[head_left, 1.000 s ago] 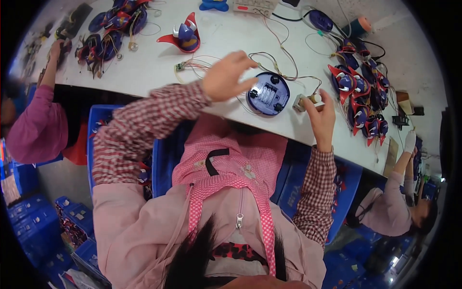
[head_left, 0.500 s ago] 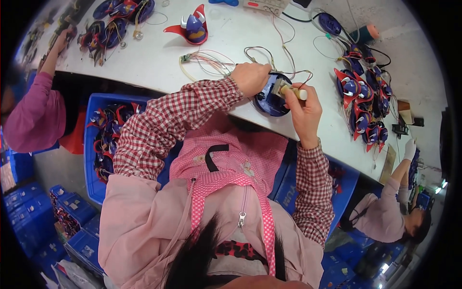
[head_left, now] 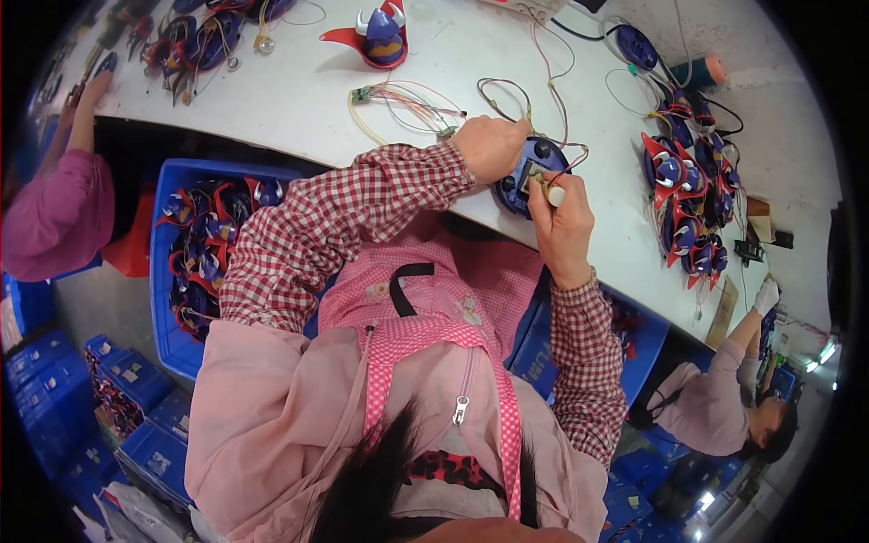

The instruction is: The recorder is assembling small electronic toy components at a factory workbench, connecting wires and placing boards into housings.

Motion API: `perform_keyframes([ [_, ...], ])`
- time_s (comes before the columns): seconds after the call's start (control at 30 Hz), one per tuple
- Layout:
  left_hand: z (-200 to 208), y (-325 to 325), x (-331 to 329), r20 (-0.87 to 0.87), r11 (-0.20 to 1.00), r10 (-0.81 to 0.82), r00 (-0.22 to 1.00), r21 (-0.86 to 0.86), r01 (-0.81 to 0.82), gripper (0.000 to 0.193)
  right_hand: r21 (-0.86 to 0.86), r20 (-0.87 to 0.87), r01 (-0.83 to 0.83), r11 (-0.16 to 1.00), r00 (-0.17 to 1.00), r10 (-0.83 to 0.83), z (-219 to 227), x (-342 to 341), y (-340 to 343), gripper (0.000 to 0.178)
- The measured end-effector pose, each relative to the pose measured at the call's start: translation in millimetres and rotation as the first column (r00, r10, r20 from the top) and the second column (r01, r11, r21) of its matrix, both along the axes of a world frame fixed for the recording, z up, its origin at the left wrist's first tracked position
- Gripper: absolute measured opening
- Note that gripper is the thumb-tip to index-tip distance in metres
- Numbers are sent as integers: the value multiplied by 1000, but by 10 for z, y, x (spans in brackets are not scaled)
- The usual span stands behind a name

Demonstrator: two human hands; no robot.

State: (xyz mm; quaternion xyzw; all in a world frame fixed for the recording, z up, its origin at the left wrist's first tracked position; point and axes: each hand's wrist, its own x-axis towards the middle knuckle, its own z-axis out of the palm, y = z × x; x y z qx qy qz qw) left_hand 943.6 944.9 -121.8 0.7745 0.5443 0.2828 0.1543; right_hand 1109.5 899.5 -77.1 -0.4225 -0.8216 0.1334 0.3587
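A round, dark blue plastic housing [head_left: 510, 193] lies at the front edge of the white table, with a lighter rectangular part in its middle. My left hand [head_left: 490, 150] is closed over its upper left rim, the fingertips beside thin wires. My right hand [head_left: 565, 231] grips a short cream cylinder [head_left: 555, 195] with a pale round end, held against the housing's middle; its far end is hidden by my fingers. Dark and red wires [head_left: 570, 147] run from the housing's upper side. Left of it lies a small green circuit board [head_left: 361, 94] with several thin coloured wires.
A blue-and-red horned figure [head_left: 384, 41] stands at the back; more lie in a cluster at the right [head_left: 688, 208]. A blue bin [head_left: 163, 262] full of such pieces sits at my left. Co-workers are at the left [head_left: 59, 213] and right [head_left: 711, 403].
The cream cylinder has tipped in my right hand, and that hand sits slightly lower and further left. The housing's middle is now more exposed. The whole view has shifted a little.
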Motion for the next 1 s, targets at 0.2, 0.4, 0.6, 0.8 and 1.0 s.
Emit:
perform_keyframes([
  [0.2,-5,-28,-64,-34,1000,-6,999,30,7,20,-341,13,38,939,999,-35,55,-38,140,22],
  [0.4,20,-101,-274,173,925,-144,974,373,71,26,-194,-25,69,979,997,-75,-16,-3,63,24],
  [0.6,180,-846,-1346,438,864,294,849,257,-432,16,-74,-137,-50,996,990,40,99,-43,-552,27],
  [0.8,73,-1131,-1705,252,857,421,872,205,-473,18,-177,-70,-308,935,951,301,-47,-676,-653,32],
  [1.0,-2,-950,-1814,197,872,409,891,204,-446,25,-104,35,-219,970,974,224,-163,-1136,-394,29],
])
